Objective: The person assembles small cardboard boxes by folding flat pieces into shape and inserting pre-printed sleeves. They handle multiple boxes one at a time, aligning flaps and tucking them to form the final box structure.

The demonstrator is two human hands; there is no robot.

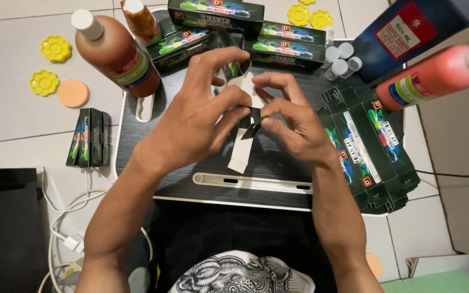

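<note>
Fingers [229, 111] of left hand [194, 122] curled in, thumb and forefinger pinched on small carton [248, 122], half-folded, black outside, white inside; right hand [291, 116] fingers bent likewise, tips nipped on same carton's black flap from other side; both hands closed on it, held just above centre of dark tray table [278, 179].

Surrounding items:
- folded cartons, black/green, stacked at far edge of table [278, 40]; approx. five, exact no. unclear
- flat unfolded cartons, pile [367, 152] at right of table, just beside right wrist
- brown bottle, white cap [115, 51], lying tilted at table's left corner
- red bottle [435, 76], upper right
- small clear vials [340, 59], clustered near far right
- yellow flower-shaped lids [50, 65] and orange disc [73, 93] on tile floor, left
- few more flat cartons [89, 137] on floor, left of table
- white cable [71, 228], lower left
</note>
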